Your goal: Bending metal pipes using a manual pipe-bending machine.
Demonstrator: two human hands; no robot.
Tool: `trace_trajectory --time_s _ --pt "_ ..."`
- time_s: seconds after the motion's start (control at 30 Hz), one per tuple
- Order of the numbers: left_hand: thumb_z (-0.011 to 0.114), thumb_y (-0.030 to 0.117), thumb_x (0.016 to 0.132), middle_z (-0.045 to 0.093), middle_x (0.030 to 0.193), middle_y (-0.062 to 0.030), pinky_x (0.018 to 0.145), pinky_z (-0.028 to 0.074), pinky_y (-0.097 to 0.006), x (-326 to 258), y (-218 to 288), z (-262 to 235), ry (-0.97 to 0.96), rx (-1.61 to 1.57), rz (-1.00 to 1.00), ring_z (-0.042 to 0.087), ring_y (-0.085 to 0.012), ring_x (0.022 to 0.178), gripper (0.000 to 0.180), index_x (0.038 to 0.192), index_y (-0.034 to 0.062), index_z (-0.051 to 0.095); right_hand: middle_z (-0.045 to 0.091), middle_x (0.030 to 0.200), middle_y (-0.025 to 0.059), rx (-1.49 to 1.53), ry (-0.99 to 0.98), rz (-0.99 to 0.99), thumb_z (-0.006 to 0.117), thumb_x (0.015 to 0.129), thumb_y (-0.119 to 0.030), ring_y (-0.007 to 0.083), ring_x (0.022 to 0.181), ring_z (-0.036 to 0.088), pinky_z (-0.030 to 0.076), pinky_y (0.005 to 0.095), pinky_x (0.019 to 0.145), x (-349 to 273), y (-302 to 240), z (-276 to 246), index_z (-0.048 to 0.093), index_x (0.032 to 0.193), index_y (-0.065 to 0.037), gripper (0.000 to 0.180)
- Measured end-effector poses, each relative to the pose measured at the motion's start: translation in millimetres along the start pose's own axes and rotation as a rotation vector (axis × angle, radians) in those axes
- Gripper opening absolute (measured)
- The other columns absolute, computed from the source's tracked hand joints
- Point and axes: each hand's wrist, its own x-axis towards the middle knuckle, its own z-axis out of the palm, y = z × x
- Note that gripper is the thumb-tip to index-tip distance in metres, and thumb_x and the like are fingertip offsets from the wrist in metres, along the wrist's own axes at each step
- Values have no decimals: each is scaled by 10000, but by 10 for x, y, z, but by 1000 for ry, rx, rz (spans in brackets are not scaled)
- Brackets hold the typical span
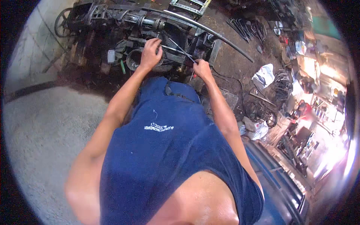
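Note:
My right hand (203, 69) is closed round the near end of a thin metal rod (179, 47), which slants away up and to the left over the machine. A second metal rod (173, 48) runs rightward from between the thumb and bent fingers of my left hand (151, 53), which looks closed on its end. The two rods come close together a little short of my right hand. Beyond both hands lies a dark, greasy machine (127, 20) with a round metal spindle end (159, 24). A round metal bowl-like part (134, 60) sits beside my left wrist.
A long curved bar (225, 40) stretches across the machine's far side to the right. A handwheel (63, 22) stands at its left end. Bent rods (247, 29), a white sack (264, 76) and coiled cable (262, 111) lie on the right floor. A person in red (304, 111) is farther off.

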Motion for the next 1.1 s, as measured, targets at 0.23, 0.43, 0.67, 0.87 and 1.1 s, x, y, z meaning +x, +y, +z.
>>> trace_trajectory --time_s 0.23,0.43,0.67,0.87,1.1 --pt "643 103 796 634 1068 -153 920 486 -377 537 927 202 -392 -87 386 584 -304 1049 332 1119 25 646 643 859 275 -13 188 -316 557 732 -50 424 842 635 513 464 764 -221 -280 -587 658 957 38 262" --pt "646 188 743 625 763 -43 750 489 -369 700 1180 438 -613 25 561 600 -234 862 163 869 91 682 633 802 212 -158 295 -356 609 710 -31 404 787 627 488 492 694 -388 -552 -949 574 909 4 206" --pt "679 248 787 659 714 -48 691 395 -383 814 1252 554 -399 -60 500 607 -226 751 133 773 120 712 627 787 143 6 622 -447 620 794 -98 313 723 628 503 408 662 -857 -729 -1101 626 877 -20 114" --pt "737 369 783 693 789 -179 664 523 -371 913 1417 608 -410 -157 22 672 -294 662 387 922 7 728 686 839 182 394 583 51 652 781 -135 312 781 688 536 369 721 -795 -149 -769 688 884 9 181" --pt "762 362 743 688 760 -190 651 512 -339 920 1541 714 -424 -313 -345 702 -265 707 403 860 -21 719 676 995 139 181 676 -162 680 715 -155 322 953 610 461 407 866 -359 -275 -651 684 971 -38 283"
